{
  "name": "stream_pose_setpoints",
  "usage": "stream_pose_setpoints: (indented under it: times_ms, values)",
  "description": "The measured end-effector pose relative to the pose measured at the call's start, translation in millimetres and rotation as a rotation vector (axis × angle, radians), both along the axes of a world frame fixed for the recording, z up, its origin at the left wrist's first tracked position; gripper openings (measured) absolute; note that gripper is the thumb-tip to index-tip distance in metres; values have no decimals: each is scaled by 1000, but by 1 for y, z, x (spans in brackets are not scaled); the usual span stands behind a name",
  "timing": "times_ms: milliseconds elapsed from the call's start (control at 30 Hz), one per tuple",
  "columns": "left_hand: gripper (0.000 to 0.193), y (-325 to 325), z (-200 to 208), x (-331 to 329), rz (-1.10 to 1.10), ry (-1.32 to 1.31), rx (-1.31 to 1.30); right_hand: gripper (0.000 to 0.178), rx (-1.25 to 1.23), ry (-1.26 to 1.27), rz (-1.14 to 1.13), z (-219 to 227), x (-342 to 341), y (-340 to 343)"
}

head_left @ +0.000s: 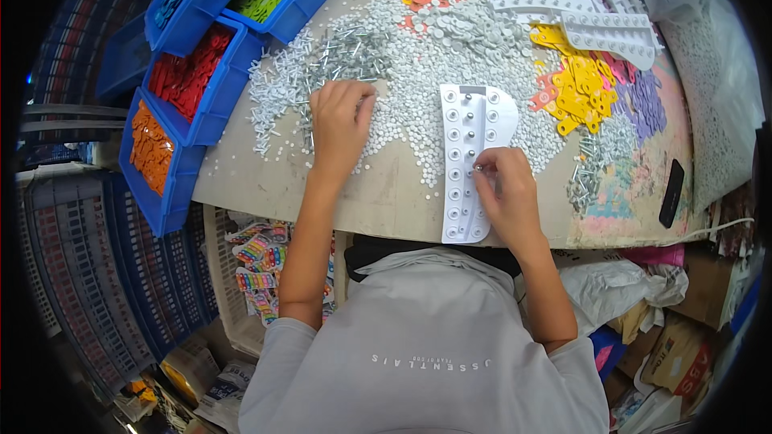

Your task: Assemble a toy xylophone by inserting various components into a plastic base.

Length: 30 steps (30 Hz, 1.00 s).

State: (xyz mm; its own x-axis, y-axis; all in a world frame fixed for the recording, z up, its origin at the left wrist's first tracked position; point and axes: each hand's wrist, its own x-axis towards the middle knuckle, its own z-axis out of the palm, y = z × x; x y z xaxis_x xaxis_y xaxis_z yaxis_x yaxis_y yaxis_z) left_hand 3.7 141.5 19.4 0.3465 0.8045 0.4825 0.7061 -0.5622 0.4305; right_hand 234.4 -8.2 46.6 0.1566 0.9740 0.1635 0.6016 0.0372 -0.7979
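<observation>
My left hand (339,124) rests at the near edge of a pile of silvery metal pins (354,48). Its fingers curl down and inward, hiding what is between the fingertips. On the table ahead of me lies a long white plastic frame (503,108) with round sockets along both sides and metal pins standing down its middle channel. Over the frame's right edge, my right hand (511,193) pinches a small metal pin (478,167) at the middle channel. Small white round caps (426,88) spread in a heap between the hands and beyond.
Blue bins (189,153) at left hold red, orange, green and blue pieces. Yellow plates (585,84), purple pieces (641,104) and more pins (591,169) lie right. White frames (611,36) stack behind. A black phone-like slab (671,193) lies near the right edge; a basket (233,305) stands below.
</observation>
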Motion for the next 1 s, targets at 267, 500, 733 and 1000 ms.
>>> stream_pose_setpoints:
  times_ms: [267, 500, 733, 1000]
  values:
    - [16, -42, 25, 29, -94, -341, -293, 17, 65, -100, 52, -3, 0, 0]
    - [16, -74, 28, 47, -318, -433, -483, 19, -23, 16, -32, -3, -2, -4]
    - [16, -84, 26, 52, -371, -395, -485, 18, 105, -207, 124, 4, 3, -2]
    - [11, -96, 17, 63, -460, -275, -393, 17, -31, -532, -332, 29, 72, -21]
